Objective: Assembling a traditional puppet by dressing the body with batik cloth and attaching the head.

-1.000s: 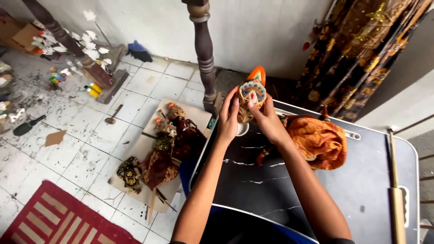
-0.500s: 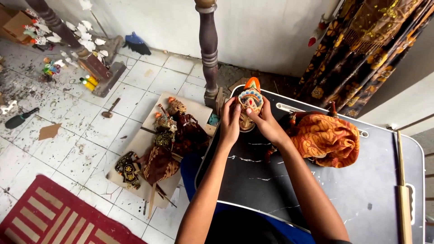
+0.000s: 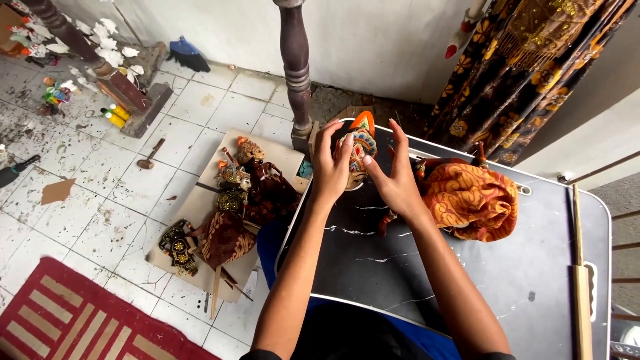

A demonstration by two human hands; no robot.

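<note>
On the white tiled floor [image 3: 100,193] at the left, several finished painted wooden rod puppets in dark batik cloth [image 3: 233,207] lie together on a pale board [image 3: 280,150], apart from the work in hand. Further right, over the near edge of the black marble-patterned table [image 3: 400,273], the left hand [image 3: 330,170] curls its fingers against one side of the painted wooden puppet head with the orange-tipped crown [image 3: 358,150]. The right hand [image 3: 399,177] presses it from the other side, index finger raised, so both hands hold the head upright. Its paint looks complete. Just beside it, the orange batik-clad puppet body [image 3: 470,200] lies on the table, seemingly not yet joined to the head.
</note>
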